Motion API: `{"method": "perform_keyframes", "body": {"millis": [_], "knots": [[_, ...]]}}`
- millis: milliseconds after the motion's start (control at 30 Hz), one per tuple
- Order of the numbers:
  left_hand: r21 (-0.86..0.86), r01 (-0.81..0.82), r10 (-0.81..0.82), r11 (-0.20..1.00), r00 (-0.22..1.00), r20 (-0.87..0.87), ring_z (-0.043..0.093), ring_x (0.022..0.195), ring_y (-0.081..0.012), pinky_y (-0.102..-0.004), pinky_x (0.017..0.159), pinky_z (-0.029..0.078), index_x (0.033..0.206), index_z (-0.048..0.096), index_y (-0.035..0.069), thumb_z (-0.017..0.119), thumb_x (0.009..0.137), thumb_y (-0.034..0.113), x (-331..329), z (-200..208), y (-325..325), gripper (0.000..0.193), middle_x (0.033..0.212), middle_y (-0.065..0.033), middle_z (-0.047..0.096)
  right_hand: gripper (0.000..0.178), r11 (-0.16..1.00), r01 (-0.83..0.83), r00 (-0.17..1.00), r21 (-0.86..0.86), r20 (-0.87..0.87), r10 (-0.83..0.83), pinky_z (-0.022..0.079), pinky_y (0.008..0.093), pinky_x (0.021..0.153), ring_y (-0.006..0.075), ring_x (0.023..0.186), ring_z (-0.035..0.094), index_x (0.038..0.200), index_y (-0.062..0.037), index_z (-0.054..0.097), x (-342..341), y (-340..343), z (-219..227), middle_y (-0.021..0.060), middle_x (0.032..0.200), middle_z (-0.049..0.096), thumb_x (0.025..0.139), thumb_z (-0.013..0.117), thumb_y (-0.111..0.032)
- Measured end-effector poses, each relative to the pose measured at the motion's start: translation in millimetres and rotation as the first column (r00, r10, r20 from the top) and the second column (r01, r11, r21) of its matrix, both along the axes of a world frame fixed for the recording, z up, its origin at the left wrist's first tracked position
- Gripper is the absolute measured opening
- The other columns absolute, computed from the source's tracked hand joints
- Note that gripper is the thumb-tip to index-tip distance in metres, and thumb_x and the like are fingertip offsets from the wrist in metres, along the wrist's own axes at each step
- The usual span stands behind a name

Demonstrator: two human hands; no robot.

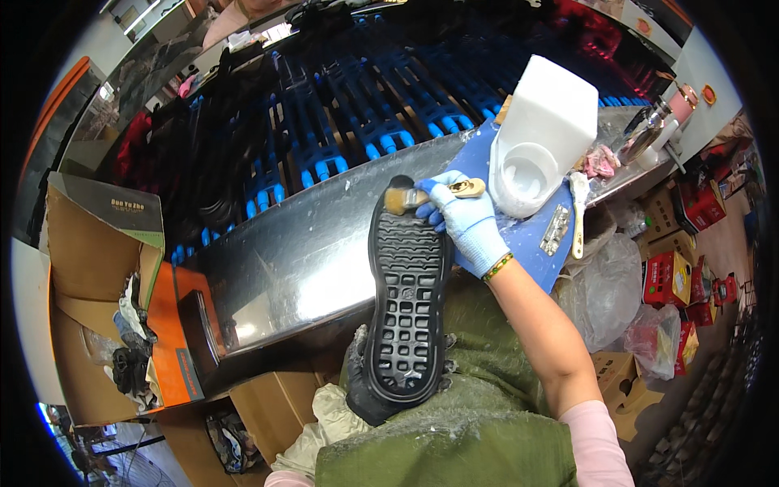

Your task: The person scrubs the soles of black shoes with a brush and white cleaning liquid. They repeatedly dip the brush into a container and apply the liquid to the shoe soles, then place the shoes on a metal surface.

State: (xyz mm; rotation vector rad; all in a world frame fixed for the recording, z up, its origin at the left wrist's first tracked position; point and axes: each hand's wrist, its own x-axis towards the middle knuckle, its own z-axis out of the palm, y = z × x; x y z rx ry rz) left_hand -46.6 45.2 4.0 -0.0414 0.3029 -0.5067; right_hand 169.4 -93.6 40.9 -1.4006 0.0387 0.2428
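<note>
A black shoe sole point(406, 300) stands lengthwise over my lap, its patterned tread facing up. My right hand point(469, 217), in a pale glove with blue fingertips, is closed round a flat paintbrush point(400, 200) with a yellowish handle. Its bristles touch the sole near the toe end. My left hand point(357, 357) is mostly hidden beneath the heel half. Grey, worn glove parts show at both edges of the sole, gripping it. Beyond my right hand, a cut-open white plastic jug point(556, 101) rests on a blue sheet point(527, 237).
A second brush point(578, 213) and a silver foil strip point(555, 230) lie beside the jug. A metal ledge point(276, 260) fronts a rack of blue-tipped prongs point(324, 166). An open carton point(89, 325) stands left; plastic bags point(604, 292) and red boxes point(667, 278) are at right.
</note>
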Motion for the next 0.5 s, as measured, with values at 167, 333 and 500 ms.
{"method": "perform_keyframes", "body": {"millis": [167, 333, 500], "knots": [[0.026, -0.017, 0.016, 1.0, 1.0, 0.006, 0.062, 0.121, -0.0431, -0.0623, 0.1, 0.052, 0.15, 0.049, 0.005, 0.044, 0.104, 0.051, -6.5, -8.7, 10.9, 0.065, 0.14, -0.0258, 0.059, 0.011, 0.731, -0.448, 0.672, -0.515, 0.345, 0.655, 0.054, 0.028, 0.073, 0.0112, 0.076, 0.064, 0.103, -0.003, 0.071, -96.6, -31.8, 29.7, 0.0032, 0.086, 0.069, 0.098, 0.067, -0.012], [-0.079, -0.037, 0.034, 0.996, 0.999, -0.04, 0.058, 0.127, -0.0457, -0.0695, 0.103, 0.045, 0.151, 0.047, 0.004, 0.044, 0.104, 0.052, -22.5, -38.0, 19.1, 0.067, 0.144, -0.0267, 0.055, 0.01, 0.766, -0.62, 0.69, -0.17, 0.348, 0.635, 0.057, 0.0303, 0.078, 0.0138, 0.084, 0.07, 0.1, -0.0057, 0.073, -114.3, -42.0, 49.3, 0.0048, 0.094, 0.073, 0.094, 0.071, -0.013], [-0.1, 0.012, -0.015, 0.995, 0.999, -0.033, 0.057, 0.126, -0.0529, -0.0726, 0.099, 0.049, 0.156, 0.039, 0.005, 0.053, 0.092, 0.072, -24.0, -16.5, 11.9, 0.094, 0.147, -0.0336, 0.049, 0.016, 0.951, -0.109, 0.887, -0.288, 0.405, 0.224, 0.053, 0.0254, 0.068, 0.006, 0.075, 0.063, 0.101, -0.0054, 0.071, -53.2, 7.6, 0.3, 0.0015, 0.087, 0.072, 0.099, 0.068, -0.021]]}}
